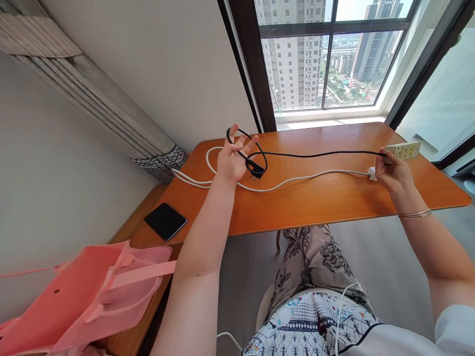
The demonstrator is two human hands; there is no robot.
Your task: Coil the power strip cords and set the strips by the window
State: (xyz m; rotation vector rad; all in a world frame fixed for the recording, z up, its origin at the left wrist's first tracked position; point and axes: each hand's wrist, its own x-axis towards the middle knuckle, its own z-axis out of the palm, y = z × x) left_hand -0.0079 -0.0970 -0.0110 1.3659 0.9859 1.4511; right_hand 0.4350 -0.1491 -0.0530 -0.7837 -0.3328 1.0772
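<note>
My left hand (pixel 233 158) is raised over the desk with its fingers partly spread. Loops of a black cable (pixel 315 155) hang around the fingers, and a black plug (pixel 256 169) dangles just right of the palm. From there the cable runs nearly straight across to my right hand (pixel 395 170), whose fingers are pinched on it. A pale power strip (pixel 406 150) with several sockets sticks out beyond those fingers; whether they also grip the strip is hidden. A white plug (pixel 372 173) is beside my right hand, with a white cable (pixel 297 182) trailing left across the desk.
Both hands are above a brown wooden desk (pixel 208 217). A dark tablet-like device (pixel 165 221) lies on its left part. At lower left stands an open pink bag (pixel 89 287). A curtain (pixel 111 104) hangs at the left, and a window (pixel 326 64) is behind the desk.
</note>
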